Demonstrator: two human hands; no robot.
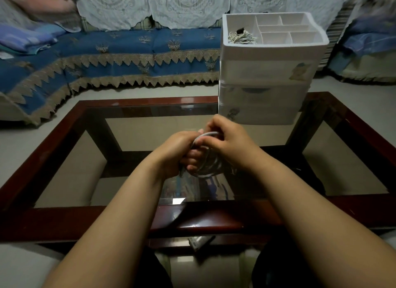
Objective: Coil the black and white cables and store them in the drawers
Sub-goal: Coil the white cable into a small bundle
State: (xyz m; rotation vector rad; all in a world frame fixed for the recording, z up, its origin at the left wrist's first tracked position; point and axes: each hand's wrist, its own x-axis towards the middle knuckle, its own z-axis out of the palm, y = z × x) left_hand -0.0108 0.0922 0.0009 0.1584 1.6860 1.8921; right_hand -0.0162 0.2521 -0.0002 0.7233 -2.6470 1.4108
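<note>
A white cable (209,167), wound into a coil of several loops, hangs above the glass table between both hands. My left hand (180,152) grips the coil's left side with curled fingers. My right hand (225,141) pinches the top of the coil from the right. The white drawer unit (263,90) stands on the table's far right, its drawers shut. Its top tray holds a pale coiled cable (242,37) with a dark piece on it, in the left compartment. No black cable shows on the table.
The glass-topped table has a dark red wooden frame (147,101). A blue-covered sofa (120,51) runs behind it, with cushions at left and right. A small dark object (200,242) lies on the shelf below the table's near edge.
</note>
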